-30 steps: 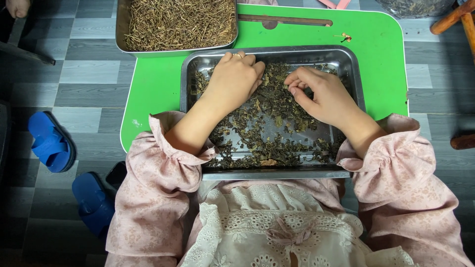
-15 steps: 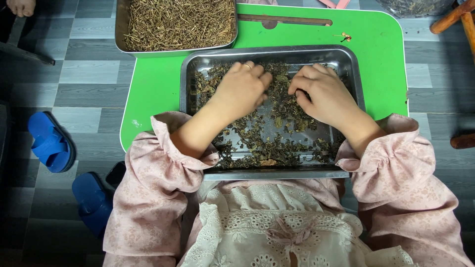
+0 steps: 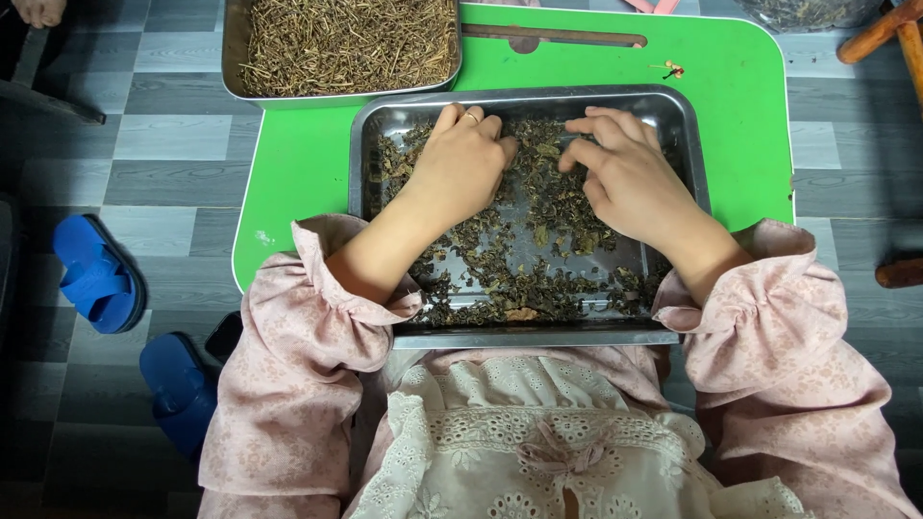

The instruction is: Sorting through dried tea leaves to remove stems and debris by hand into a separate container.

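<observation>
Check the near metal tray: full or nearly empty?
Partly filled: dried leaves lie thinly scattered, with bare metal of the tray showing between them.

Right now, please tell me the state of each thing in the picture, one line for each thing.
Left hand: palm down on the leaves, fingers bent.
Right hand: palm down on the leaves, fingers spread.
Metal tray: partly covered with dried leaves.
Second tray: full of dry stems.
Green table: holds both trays.
Blue slippers: on the floor.

Dark dried leaves lie scattered loose in a steel tray.
</observation>
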